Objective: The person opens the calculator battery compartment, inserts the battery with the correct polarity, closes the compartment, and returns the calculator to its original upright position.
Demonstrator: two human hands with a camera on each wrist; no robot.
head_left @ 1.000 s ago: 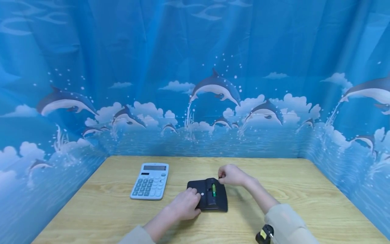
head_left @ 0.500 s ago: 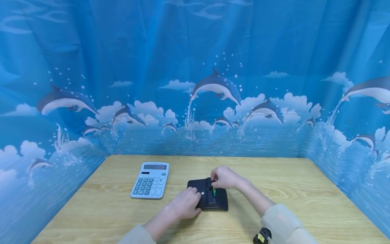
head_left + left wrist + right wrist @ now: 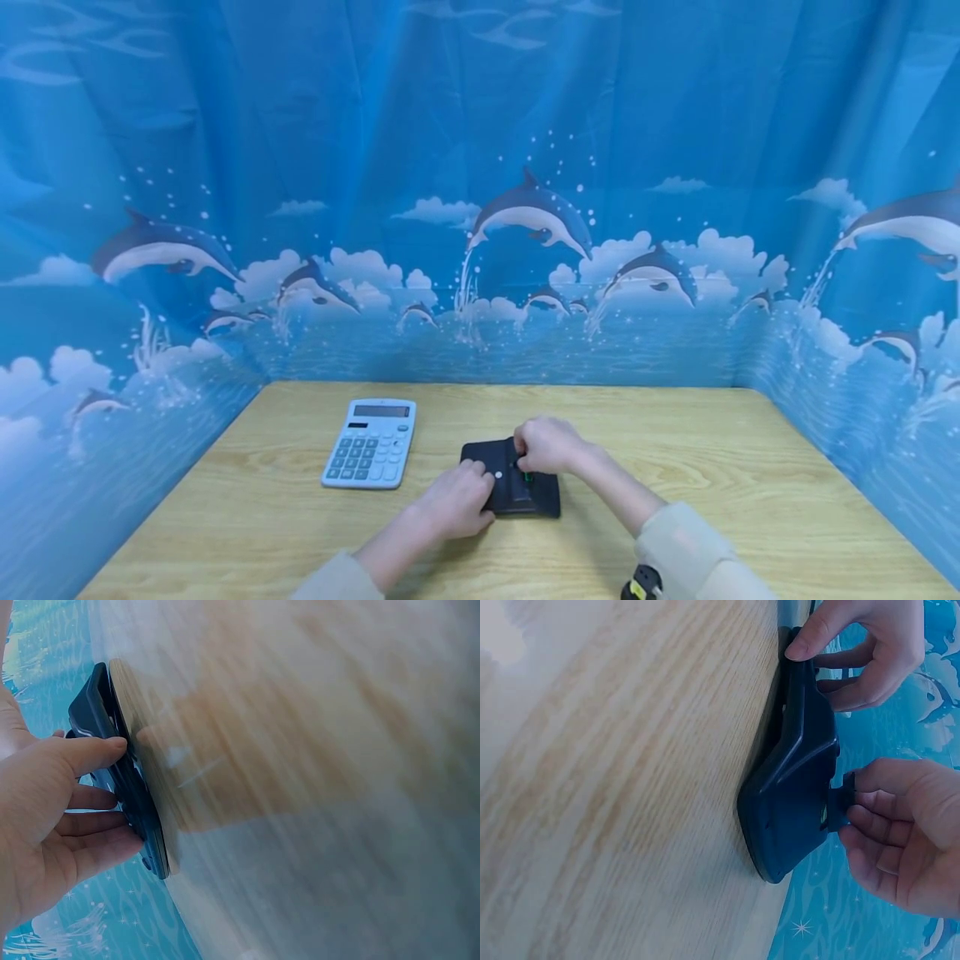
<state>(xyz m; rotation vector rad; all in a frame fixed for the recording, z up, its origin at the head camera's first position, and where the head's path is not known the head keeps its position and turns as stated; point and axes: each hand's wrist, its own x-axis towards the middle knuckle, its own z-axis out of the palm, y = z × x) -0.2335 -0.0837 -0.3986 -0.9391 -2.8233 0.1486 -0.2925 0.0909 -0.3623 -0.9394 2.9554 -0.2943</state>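
Note:
A black device point(image 3: 522, 497) lies on the table with its battery compartment facing up; a white round spot marks its surface. My left hand point(image 3: 453, 502) grips its left end, thumb on the near edge, as the left wrist view also shows on the device point(image 3: 142, 802). Over the compartment, my right hand point(image 3: 550, 447) pinches a small dark battery cover point(image 3: 844, 796) between thumb and fingers. Just the lower end of a green battery point(image 3: 528, 477) shows below the right fingers. The right hand hides the compartment's upper part.
To the left lies a pale blue calculator point(image 3: 369, 444), keys up. The wooden table point(image 3: 675, 442) is bounded by a blue dolphin curtain point(image 3: 480, 350) at the back and sides. A black wrist camera point(image 3: 641, 583) sits by the right sleeve.
My right hand has moved left and down from beside the device's upper right edge onto the compartment, covering most of the green battery. The left hand and the device stay in place.

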